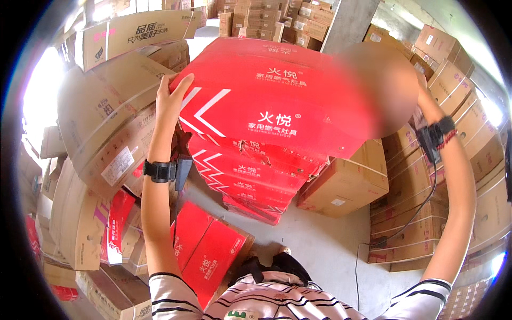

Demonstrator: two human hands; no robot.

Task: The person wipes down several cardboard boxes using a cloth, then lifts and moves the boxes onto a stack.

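Note:
A large red carton point(240, 93) with white chevrons lies across the top of a stack of red cartons point(250, 178). My left hand point(170, 88) grips its left end, the thumb on the upper edge and the fingers around the corner. At the far right end, beside a blurred patch, is my right hand point(423, 98); its fingers cannot be made out. Each wrist wears a black strap with a small device. The carton just below the top one has a torn edge.
More red cartons point(208, 250) sit low by my feet on the left. Brown strapped cartons point(112, 101) are piled high at left, and others point(405, 229) line the right. A brown carton point(346, 184) adjoins the red stack. Behind stands a concrete pillar point(349, 29). Grey floor point(314, 240) shows between.

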